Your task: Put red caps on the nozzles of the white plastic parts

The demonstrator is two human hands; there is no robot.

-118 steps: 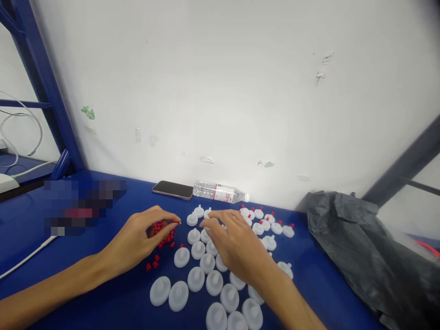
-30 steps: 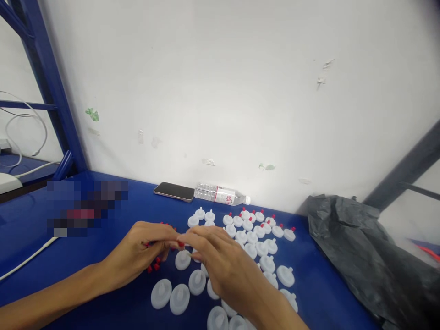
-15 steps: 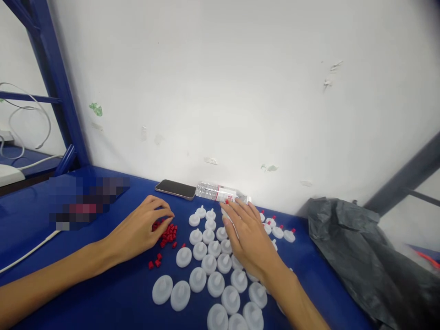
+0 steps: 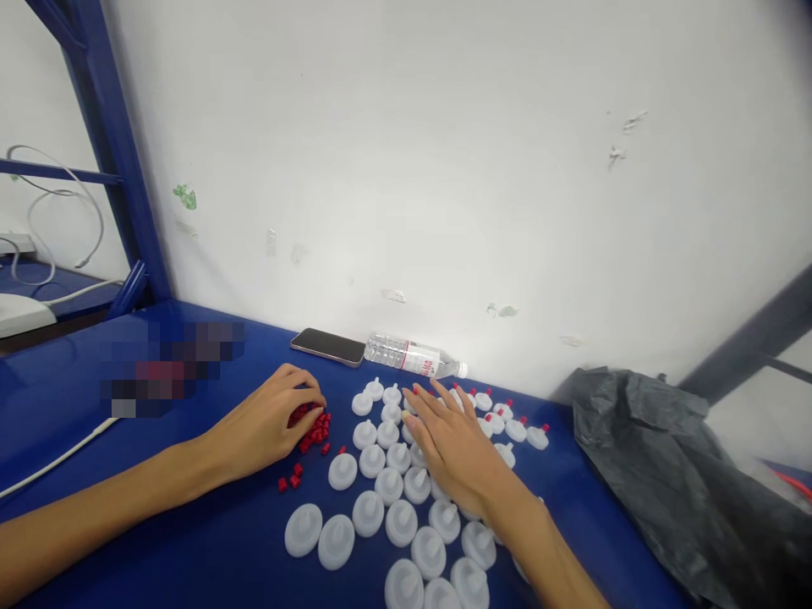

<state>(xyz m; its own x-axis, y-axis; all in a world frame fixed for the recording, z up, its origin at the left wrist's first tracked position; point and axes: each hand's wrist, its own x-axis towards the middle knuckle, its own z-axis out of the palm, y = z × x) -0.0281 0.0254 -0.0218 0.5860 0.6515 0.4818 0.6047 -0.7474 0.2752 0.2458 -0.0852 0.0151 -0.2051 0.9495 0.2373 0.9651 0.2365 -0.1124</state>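
Observation:
My left hand (image 4: 270, 425) is at a pile of small red caps (image 4: 310, 438), its fingers curled and thumb and forefinger close together. What is between those fingertips, if anything, I cannot make out. My right hand (image 4: 457, 444) lies with fingers stretched and spread over a group of round white lids with pointed spouts (image 4: 402, 522). Past its fingertips are several white lids with red caps on their spouts (image 4: 538, 437). A red bit shows at the fingertips; whether they touch it I cannot tell. Part of the lids is hidden under this hand and forearm.
A phone (image 4: 328, 347) and a clear plastic bottle (image 4: 386, 351) lie along the wall. A dark grey plastic bag (image 4: 640, 448) slumps on the right. Blue frame posts (image 4: 123, 152) rise at the left, with a white cable (image 4: 57, 463) on the blue table (image 4: 190, 550).
My left thumb and forefinger have closed together at the red caps. My right hand has drawn back slightly toward me, uncovering more of the bottle and the red-capped lids. The view has shifted slightly.

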